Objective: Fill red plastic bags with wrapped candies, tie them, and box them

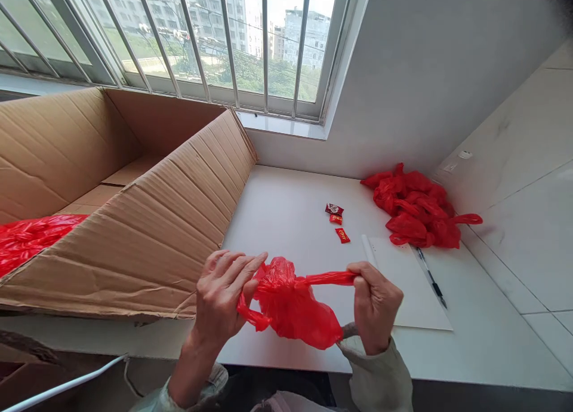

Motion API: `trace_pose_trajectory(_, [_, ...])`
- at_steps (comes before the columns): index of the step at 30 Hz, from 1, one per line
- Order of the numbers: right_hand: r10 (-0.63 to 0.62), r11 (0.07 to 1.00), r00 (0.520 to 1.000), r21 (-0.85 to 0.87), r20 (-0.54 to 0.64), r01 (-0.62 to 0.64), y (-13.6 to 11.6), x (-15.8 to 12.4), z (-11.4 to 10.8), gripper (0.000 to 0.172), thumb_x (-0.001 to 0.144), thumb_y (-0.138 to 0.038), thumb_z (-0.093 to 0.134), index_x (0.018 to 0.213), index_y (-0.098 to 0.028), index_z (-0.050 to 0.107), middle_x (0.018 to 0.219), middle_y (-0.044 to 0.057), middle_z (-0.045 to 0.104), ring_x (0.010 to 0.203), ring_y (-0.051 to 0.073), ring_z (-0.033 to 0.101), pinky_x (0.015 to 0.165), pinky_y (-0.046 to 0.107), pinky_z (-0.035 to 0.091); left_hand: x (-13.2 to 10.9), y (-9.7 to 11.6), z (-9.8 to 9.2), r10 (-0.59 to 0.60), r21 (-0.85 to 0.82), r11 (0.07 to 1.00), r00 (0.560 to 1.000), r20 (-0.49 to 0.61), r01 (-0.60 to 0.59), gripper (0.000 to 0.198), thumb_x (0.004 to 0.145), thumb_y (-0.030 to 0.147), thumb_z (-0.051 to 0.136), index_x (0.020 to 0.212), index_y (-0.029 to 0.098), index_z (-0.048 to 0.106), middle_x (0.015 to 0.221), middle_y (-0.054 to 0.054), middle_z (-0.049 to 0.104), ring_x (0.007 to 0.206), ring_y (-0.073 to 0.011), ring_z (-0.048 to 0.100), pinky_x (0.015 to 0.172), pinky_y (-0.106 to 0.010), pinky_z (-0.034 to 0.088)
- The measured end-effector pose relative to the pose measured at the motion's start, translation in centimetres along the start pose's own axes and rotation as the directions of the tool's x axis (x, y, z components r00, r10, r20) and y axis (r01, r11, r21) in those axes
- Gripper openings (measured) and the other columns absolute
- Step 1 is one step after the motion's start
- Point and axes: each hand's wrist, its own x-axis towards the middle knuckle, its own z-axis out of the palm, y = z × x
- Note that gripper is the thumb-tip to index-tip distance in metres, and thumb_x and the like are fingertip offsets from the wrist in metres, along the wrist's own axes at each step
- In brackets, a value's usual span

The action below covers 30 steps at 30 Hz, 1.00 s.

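Between my hands, over the front of the white table, hangs a red plastic bag (298, 316), crumpled and bunched at its neck. My right hand (376, 304) is closed in a fist around one handle, which is pulled taut to the right. At the bag's left side, my left hand (226, 292) pinches the other handle between thumb and fingers; a loose loop droops below it. What the bag holds, if anything, cannot be made out. Beyond it lie a dark red wrapped packet (334, 209) and two small red packets, one of them (342, 235) nearest me.
A large open cardboard box (179, 221) stands on the left, with red plastic (40, 239) inside. At the back right sits a heap of red bags (416, 203). A paper pad (403, 280) and a pen (432, 277) lie on the right. Behind is a barred window (224, 42).
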Motion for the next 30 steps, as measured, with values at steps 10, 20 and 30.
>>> trace_pose_trajectory(10, [0.385,0.9,0.882,0.1,0.273,-0.424,6.5,-0.4,0.5,0.019,0.082,-0.027,0.05,0.083,-0.018,0.067,0.069,0.0,0.061,0.056,0.013,0.055,0.052,0.024,0.045,-1.8,-2.0,1.2,-0.108,-0.086,0.985,0.929,0.355,0.147,0.04,0.097,0.025,0.033,0.059,0.019,0.045,0.055,0.004,0.046,0.052,-0.0122,0.04,0.059,-0.027,0.036])
trace_pose_trajectory(20, [0.397,0.312,0.793,0.745,0.462,-0.59,2.4,0.9,2.2,0.026,0.081,-0.039,0.056,0.062,-0.021,0.051,0.095,0.003,0.064,0.094,0.019,0.058,0.086,0.037,0.048,0.3,0.9,1.6,-0.32,-0.534,0.612,0.8,0.508,0.583,0.049,0.096,0.039,0.035,0.053,0.018,0.042,0.087,-0.007,0.06,0.069,-0.0137,0.054,0.062,-0.026,0.047])
trace_pose_trajectory(30, [0.404,0.44,0.78,0.646,0.478,-0.624,2.8,0.9,6.8,0.037,0.084,-0.055,0.052,0.07,-0.021,0.046,0.053,-0.011,0.013,0.045,0.006,0.012,0.041,0.02,0.018,-2.6,-0.1,4.1,-0.388,-0.739,0.158,0.73,0.563,0.655,0.057,0.098,0.043,0.023,0.049,0.021,0.042,0.076,-0.01,0.064,0.086,-0.0201,0.063,0.07,-0.032,0.054])
